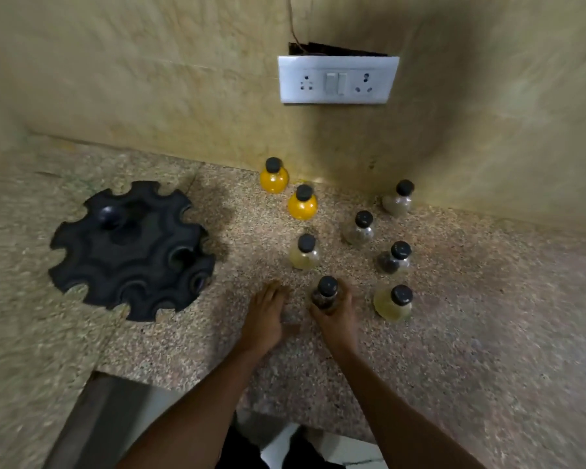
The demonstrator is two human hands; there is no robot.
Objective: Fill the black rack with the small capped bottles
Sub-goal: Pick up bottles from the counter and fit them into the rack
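A round black rack (132, 248) with notched slots around its rim stands on the left of the granite counter; its slots look empty. Several small round bottles with black caps stand to its right: two orange ones (274, 177) (302, 203), a pale yellow one (304, 253), another pale yellow one (393, 302), clear ones with dark contents (360, 229) (394, 259) and a greyish one (399, 199) by the wall. My right hand (335, 316) is closed around a dark-filled bottle (326, 294) near the front. My left hand (264, 316) lies flat on the counter just left of it, fingers apart, holding nothing.
A tiled wall rises behind the bottles with a white switch and socket plate (337, 80). The counter's front edge (285, 418) runs below my forearms, and a metal rim (92, 411) shows at the lower left.
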